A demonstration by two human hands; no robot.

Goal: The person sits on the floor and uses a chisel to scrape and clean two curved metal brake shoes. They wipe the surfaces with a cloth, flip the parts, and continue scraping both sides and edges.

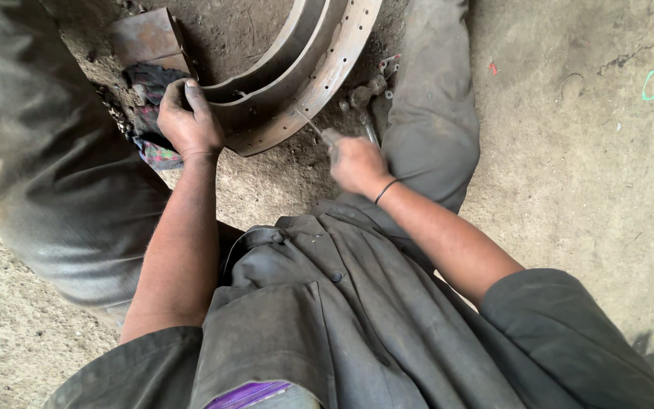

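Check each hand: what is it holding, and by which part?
The left hand grips the near end of a curved, rusty metal band with holes. The right hand holds a thin tool by its handle end; the kind of tool cannot be told.

Single head-worn view, looking steeply down, close over lap and dirt floor (569, 151)

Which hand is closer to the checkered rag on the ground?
Left. The left hand grips the curved metal piece right beside the checkered rag. The right hand holds a thin tool farther away.
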